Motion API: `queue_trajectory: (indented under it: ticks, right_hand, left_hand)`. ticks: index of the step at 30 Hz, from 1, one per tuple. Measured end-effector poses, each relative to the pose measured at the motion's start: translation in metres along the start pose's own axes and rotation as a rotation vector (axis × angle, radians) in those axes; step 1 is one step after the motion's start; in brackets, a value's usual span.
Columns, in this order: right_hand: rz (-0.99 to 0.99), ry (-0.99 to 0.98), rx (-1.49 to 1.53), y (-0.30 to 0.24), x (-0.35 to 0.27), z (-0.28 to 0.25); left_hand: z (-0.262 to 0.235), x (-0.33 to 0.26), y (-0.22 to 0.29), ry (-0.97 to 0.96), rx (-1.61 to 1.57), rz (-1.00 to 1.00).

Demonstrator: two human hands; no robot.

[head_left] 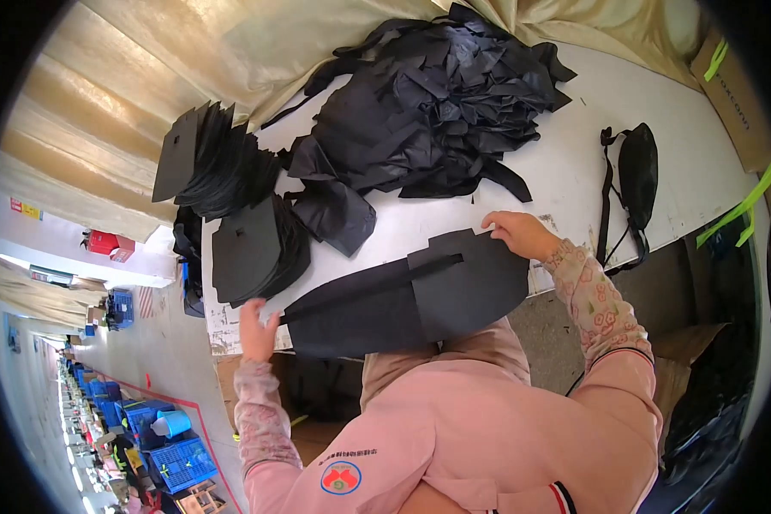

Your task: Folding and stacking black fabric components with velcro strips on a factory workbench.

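A long black fabric piece [351, 313] lies across the table's front edge and over my lap. Its right part is a smoother, stiffer black panel [471, 278], and a narrow dark strip runs along the piece. My right hand [522, 236] pinches the panel's upper right edge between thumb and fingers. At the other end, my left hand [257, 330] is beside the fabric's left tip, its thumb and fingers apart. Just beyond that hand sits a stack of black shaped panels [248, 253], each with a small slot.
A taller stack of black panels [180, 158] stands behind the nearer one. A large heap of black fabric pieces [437, 103] covers the back of the white table [565, 184]. To the right lies a black pouch with a strap [638, 176]. A cardboard box [737, 103] borders the right side.
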State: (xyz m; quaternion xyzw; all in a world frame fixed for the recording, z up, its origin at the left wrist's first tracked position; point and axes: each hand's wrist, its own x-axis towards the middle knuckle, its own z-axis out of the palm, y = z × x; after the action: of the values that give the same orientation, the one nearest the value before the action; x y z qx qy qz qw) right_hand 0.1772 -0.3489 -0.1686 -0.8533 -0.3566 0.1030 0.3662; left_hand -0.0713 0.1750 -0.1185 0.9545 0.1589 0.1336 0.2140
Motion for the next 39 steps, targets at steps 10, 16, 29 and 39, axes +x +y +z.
queue_trajectory:
  ticks: [10,16,29,39]
  right_hand:
    - [-0.009,-0.074,-0.169,-0.032,0.005,0.008]
    - [-0.019,0.030,-0.158,-0.058,-0.009,0.002]
    - [-0.030,0.085,-0.426,-0.072,-0.014,0.011]
    - [0.003,0.139,-0.488,-0.084,-0.019,0.017]
  left_hand:
    - [0.158,0.099,0.216,-0.703,-0.308,0.551]
    - [0.192,0.119,0.245,-1.232,-0.423,0.403]
    - [0.196,0.106,0.247,-1.401,-0.674,0.232]
    - [0.185,0.104,0.258,-1.394,-0.700,0.208]
